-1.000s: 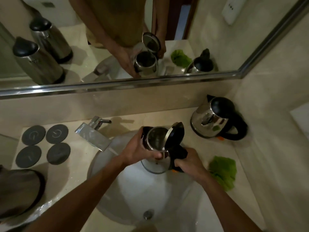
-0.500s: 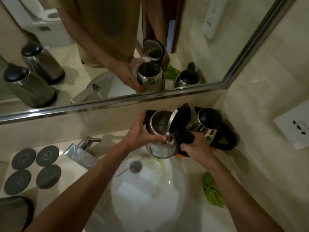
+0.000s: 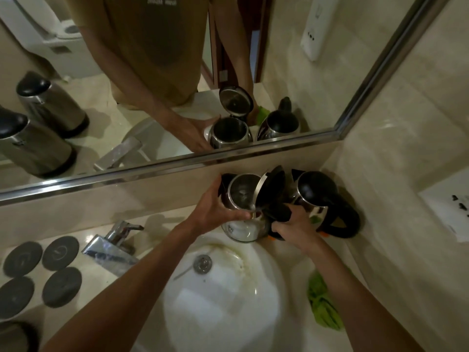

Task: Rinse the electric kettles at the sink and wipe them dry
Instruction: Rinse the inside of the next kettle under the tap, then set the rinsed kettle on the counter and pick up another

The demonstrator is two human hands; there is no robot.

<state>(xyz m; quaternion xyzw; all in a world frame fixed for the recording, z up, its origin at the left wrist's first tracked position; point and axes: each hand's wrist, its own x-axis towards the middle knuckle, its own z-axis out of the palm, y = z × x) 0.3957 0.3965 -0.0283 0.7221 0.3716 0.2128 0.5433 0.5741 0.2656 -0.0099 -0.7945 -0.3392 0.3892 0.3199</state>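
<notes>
I hold a steel kettle (image 3: 241,228) with its black lid (image 3: 272,185) flipped up, at the sink's far rim by the back wall. My left hand (image 3: 215,208) wraps around the kettle's left side and rim. My right hand (image 3: 294,224) grips its black handle. A second steel kettle (image 3: 317,191) with a shut black lid stands just to the right, close against the held one. A green cloth (image 3: 323,304) lies crumpled on the counter right of the white sink (image 3: 223,301).
A chrome tap (image 3: 111,246) sits left of the basin. Several round black kettle bases (image 3: 40,273) lie on the counter's left. A dark object (image 3: 15,336) fills the bottom-left corner. The mirror (image 3: 152,85) runs along the back wall; a tiled wall closes the right side.
Both hands have carried the open kettle from over the basin's middle toward the back wall, up beside the second kettle. The view has shifted forward and to the left.
</notes>
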